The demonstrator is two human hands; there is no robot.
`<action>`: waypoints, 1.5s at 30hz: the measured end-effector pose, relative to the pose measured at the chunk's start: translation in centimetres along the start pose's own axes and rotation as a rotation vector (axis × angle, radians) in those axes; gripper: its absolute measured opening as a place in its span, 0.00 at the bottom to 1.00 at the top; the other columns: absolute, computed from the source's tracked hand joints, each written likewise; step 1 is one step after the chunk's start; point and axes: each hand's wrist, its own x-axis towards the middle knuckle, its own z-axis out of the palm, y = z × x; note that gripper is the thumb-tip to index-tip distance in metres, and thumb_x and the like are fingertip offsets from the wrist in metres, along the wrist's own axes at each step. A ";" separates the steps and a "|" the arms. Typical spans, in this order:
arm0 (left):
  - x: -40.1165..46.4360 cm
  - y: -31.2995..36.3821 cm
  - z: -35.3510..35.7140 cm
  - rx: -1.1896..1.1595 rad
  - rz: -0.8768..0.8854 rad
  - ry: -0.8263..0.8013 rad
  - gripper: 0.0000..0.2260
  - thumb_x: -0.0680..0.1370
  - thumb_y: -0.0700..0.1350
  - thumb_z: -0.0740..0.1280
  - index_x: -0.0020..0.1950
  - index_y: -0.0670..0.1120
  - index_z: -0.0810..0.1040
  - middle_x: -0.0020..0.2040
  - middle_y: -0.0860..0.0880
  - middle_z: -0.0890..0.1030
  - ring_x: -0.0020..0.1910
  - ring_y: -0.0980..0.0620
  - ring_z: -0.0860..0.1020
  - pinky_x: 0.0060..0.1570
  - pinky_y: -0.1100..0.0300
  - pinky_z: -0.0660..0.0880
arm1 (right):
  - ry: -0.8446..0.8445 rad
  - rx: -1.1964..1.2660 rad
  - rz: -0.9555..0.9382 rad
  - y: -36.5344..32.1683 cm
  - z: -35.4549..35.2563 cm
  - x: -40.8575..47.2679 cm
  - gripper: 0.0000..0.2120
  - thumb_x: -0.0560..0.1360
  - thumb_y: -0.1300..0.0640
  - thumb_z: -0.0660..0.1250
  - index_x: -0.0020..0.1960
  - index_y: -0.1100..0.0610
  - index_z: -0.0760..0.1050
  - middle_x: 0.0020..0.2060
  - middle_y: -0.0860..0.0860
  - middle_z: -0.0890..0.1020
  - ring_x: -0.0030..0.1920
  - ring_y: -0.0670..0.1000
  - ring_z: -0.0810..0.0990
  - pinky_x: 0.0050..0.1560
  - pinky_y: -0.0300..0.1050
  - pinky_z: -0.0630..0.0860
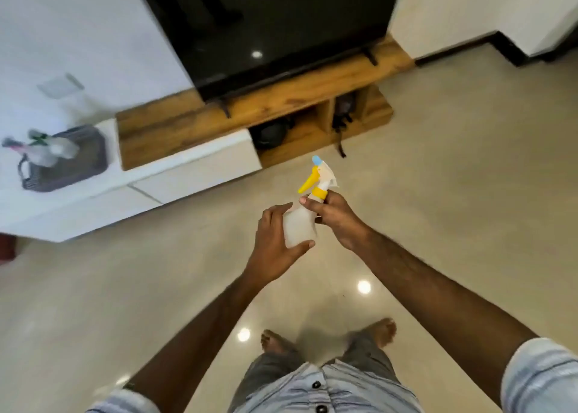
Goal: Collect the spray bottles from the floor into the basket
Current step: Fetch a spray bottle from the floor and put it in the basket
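Spray bottle (301,225): translucent white, yellow trigger, blue nozzle.

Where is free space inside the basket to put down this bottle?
The dark grey plastic basket on the white cabinet top is crowded at its left end by spray bottles. Its right half, nearest the wooden TV stand, looks bare.

Single head cam, wide-angle, worn by standing person. Looks fwd and steeply down: own feet (325,340) and shirt front (322,390) at bottom edge, glossy floor (469,193) fills most of frame. Both forearms reach up from bottom corners, near lens. Faces TV (266,28) on wooden unit (250,106) against far wall. Horizon tilted, unit slopes up to right. Basket (67,159) at far left edge, blurred. No 2nd view, so no overlap.
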 end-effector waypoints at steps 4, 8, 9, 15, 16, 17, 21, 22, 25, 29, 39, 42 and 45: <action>-2.4 -7.8 -11.6 -0.499 -0.275 -0.194 0.35 0.71 0.59 0.75 0.72 0.58 0.60 0.68 0.56 0.71 0.61 0.64 0.76 0.52 0.66 0.78 | -0.282 -0.116 -0.091 -3.4 12.3 3.3 0.09 0.78 0.61 0.68 0.57 0.60 0.73 0.52 0.58 0.82 0.54 0.55 0.82 0.56 0.49 0.78; -4.6 -14.0 -20.1 -0.555 -0.337 -0.065 0.36 0.64 0.63 0.78 0.68 0.62 0.65 0.64 0.59 0.75 0.58 0.59 0.78 0.45 0.66 0.80 | -0.497 -0.207 -0.079 -6.1 23.4 6.1 0.22 0.77 0.61 0.69 0.69 0.59 0.68 0.60 0.57 0.83 0.60 0.53 0.82 0.62 0.46 0.77; -4.7 -14.8 -21.1 -0.560 -0.337 -0.022 0.37 0.63 0.63 0.79 0.66 0.63 0.66 0.63 0.60 0.75 0.58 0.59 0.78 0.44 0.66 0.80 | -0.513 -0.263 -0.099 -6.5 25.0 6.7 0.23 0.77 0.59 0.70 0.69 0.58 0.68 0.60 0.55 0.83 0.60 0.51 0.82 0.64 0.46 0.77; -2.3 -22.2 -29.2 -0.523 -0.356 0.270 0.36 0.64 0.56 0.81 0.64 0.67 0.65 0.59 0.69 0.72 0.55 0.72 0.74 0.42 0.71 0.78 | -0.572 -0.521 -0.207 -8.4 36.9 14.1 0.25 0.72 0.53 0.75 0.66 0.55 0.73 0.60 0.50 0.82 0.60 0.49 0.80 0.64 0.48 0.76; -1.5 -23.4 -30.4 -0.521 -0.367 0.284 0.36 0.64 0.55 0.81 0.65 0.66 0.64 0.60 0.68 0.71 0.56 0.70 0.74 0.42 0.70 0.78 | -0.581 -0.549 -0.217 -8.7 38.6 15.8 0.25 0.72 0.53 0.75 0.67 0.55 0.73 0.60 0.50 0.82 0.60 0.49 0.80 0.63 0.47 0.76; -0.5 -24.6 -31.6 -0.518 -0.372 0.294 0.37 0.65 0.54 0.81 0.68 0.64 0.63 0.61 0.67 0.70 0.58 0.66 0.75 0.43 0.68 0.79 | -0.593 -0.575 -0.232 -9.0 40.2 17.7 0.25 0.72 0.52 0.75 0.66 0.54 0.73 0.60 0.49 0.82 0.59 0.48 0.80 0.63 0.47 0.76; 3.6 -29.1 -36.5 -0.462 -0.425 0.364 0.38 0.70 0.48 0.78 0.75 0.52 0.61 0.71 0.52 0.69 0.65 0.52 0.73 0.59 0.55 0.79 | -0.633 -0.623 -0.258 -10.8 46.2 25.2 0.22 0.72 0.53 0.75 0.64 0.55 0.75 0.58 0.50 0.83 0.58 0.49 0.81 0.61 0.48 0.78; 4.6 -30.2 -37.8 -0.463 -0.440 0.405 0.36 0.72 0.46 0.77 0.75 0.50 0.62 0.72 0.50 0.69 0.66 0.51 0.72 0.61 0.55 0.77 | -0.625 -0.629 -0.255 -11.4 47.7 27.1 0.21 0.73 0.54 0.75 0.64 0.56 0.75 0.57 0.50 0.83 0.58 0.49 0.81 0.62 0.49 0.78; 7.2 -33.2 -41.3 -0.429 -0.464 0.480 0.29 0.76 0.44 0.73 0.74 0.48 0.65 0.73 0.48 0.71 0.68 0.49 0.73 0.63 0.56 0.74 | -0.623 -0.645 -0.243 -12.6 51.8 31.9 0.19 0.73 0.56 0.75 0.61 0.57 0.77 0.55 0.49 0.83 0.54 0.48 0.81 0.57 0.44 0.78; 9.7 -37.4 -45.5 -0.358 -0.524 0.548 0.21 0.79 0.44 0.68 0.72 0.49 0.68 0.71 0.50 0.73 0.67 0.52 0.73 0.65 0.55 0.73 | -0.654 -0.684 -0.215 -13.8 56.4 37.1 0.16 0.73 0.58 0.75 0.60 0.56 0.77 0.51 0.47 0.83 0.50 0.43 0.81 0.54 0.37 0.76; 14.7 -56.6 -57.1 -0.356 -0.617 0.502 0.14 0.81 0.41 0.65 0.66 0.47 0.76 0.65 0.48 0.76 0.66 0.50 0.74 0.62 0.59 0.70 | -0.553 -0.725 -0.163 -12.9 70.1 52.3 0.18 0.71 0.62 0.76 0.60 0.58 0.78 0.55 0.55 0.84 0.52 0.50 0.83 0.55 0.43 0.78; 17.0 -64.0 -60.0 -0.361 -0.672 0.451 0.14 0.80 0.39 0.65 0.66 0.44 0.76 0.63 0.45 0.76 0.65 0.48 0.73 0.62 0.57 0.69 | -0.450 -0.736 -0.166 -11.2 74.0 57.2 0.18 0.70 0.62 0.77 0.58 0.59 0.78 0.49 0.52 0.83 0.44 0.41 0.81 0.43 0.25 0.75; 19.1 -70.5 -62.7 -0.328 -0.708 0.406 0.13 0.79 0.37 0.66 0.64 0.41 0.78 0.58 0.48 0.75 0.63 0.45 0.73 0.61 0.61 0.66 | -0.362 -0.718 -0.186 -9.3 77.3 61.6 0.18 0.70 0.67 0.76 0.58 0.68 0.77 0.48 0.53 0.81 0.42 0.43 0.80 0.44 0.23 0.73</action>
